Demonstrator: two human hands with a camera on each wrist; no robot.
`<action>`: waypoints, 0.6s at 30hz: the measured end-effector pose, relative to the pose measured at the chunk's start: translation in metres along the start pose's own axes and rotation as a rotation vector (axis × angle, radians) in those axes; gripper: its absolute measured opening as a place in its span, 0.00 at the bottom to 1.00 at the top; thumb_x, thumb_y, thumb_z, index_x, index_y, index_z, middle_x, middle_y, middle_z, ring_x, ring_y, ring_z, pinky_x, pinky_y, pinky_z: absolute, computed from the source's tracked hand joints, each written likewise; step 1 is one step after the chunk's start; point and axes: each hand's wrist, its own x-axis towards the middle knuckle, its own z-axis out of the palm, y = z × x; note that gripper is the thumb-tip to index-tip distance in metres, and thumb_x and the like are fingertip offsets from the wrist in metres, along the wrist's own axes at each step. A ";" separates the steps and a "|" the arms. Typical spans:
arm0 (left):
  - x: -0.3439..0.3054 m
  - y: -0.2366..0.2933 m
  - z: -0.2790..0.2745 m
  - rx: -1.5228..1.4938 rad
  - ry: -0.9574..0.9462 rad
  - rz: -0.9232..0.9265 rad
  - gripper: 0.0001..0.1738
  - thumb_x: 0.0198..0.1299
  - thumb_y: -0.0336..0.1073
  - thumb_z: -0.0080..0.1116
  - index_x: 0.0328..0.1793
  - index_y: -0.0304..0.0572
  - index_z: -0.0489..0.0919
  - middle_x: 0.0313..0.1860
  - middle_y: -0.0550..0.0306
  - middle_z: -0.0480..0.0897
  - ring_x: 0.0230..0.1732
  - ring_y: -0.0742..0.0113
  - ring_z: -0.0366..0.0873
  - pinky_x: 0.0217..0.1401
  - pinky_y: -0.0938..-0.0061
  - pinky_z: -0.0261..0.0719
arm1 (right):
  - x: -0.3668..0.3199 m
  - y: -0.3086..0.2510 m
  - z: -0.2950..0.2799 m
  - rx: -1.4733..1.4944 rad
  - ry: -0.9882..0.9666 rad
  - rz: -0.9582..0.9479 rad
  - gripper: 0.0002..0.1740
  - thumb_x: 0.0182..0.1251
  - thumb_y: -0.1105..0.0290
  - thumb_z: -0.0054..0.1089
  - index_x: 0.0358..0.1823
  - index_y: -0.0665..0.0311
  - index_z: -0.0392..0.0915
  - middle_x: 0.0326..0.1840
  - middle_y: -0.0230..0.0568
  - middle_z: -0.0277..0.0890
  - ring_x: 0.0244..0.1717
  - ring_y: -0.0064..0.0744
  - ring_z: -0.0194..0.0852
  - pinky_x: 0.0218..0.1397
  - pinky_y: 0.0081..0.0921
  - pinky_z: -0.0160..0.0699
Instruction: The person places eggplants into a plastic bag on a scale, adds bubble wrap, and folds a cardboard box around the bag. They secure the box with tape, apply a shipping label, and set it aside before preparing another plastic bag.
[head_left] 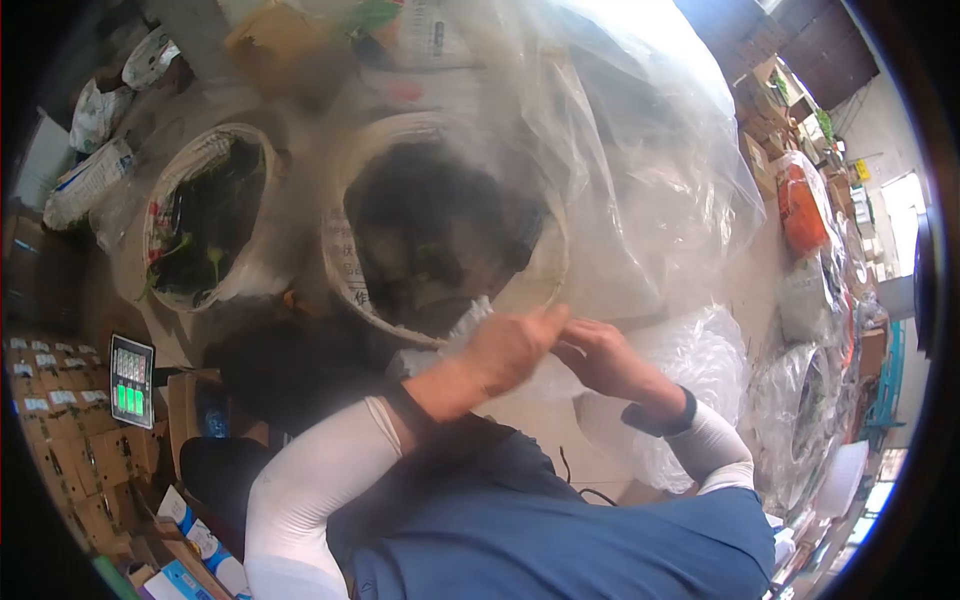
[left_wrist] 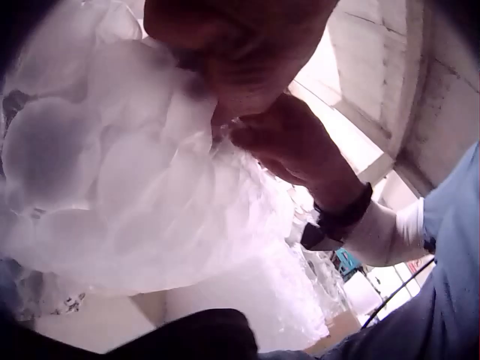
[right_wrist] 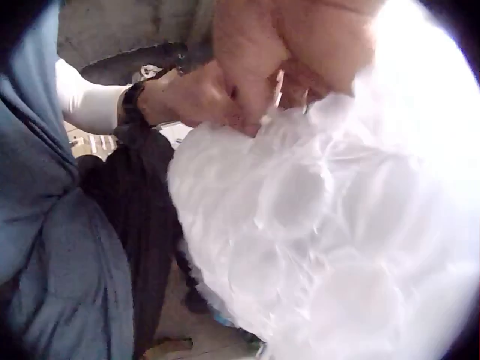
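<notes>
Both hands meet in front of the body, fingers close together at a gathered edge of translucent white plastic sheeting point(right_wrist: 300, 202) that shows round, bubble-like bulges. My left hand point(head_left: 500, 355) pinches this edge from the left side, its fingers curled. From the right, my right hand point(head_left: 605, 355) grips the same bunched spot, its fingertips overlapping the left ones in the head view. In the left wrist view the bulging plastic point(left_wrist: 127, 165) hangs below the left hand point(left_wrist: 240, 52). The fingers themselves hide the exact pinch point.
Just beyond the hands stands a round, white-rimmed container point(head_left: 345, 265) with dark contents. Left of it is a smaller one point(head_left: 160, 250) holding leafy greens. Clear plastic sheeting point(head_left: 660, 170) drapes at the back right. A lit scale display point(head_left: 132, 380) and stacked cartons point(head_left: 80, 440) are left.
</notes>
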 end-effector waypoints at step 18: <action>-0.029 -0.091 -0.091 -0.120 -0.022 -0.118 0.18 0.65 0.47 0.60 0.33 0.38 0.78 0.26 0.45 0.81 0.31 0.45 0.81 0.33 0.59 0.75 | 0.031 0.041 -0.045 0.111 0.137 0.300 0.21 0.76 0.55 0.52 0.42 0.70 0.80 0.27 0.35 0.77 0.30 0.22 0.70 0.37 0.28 0.73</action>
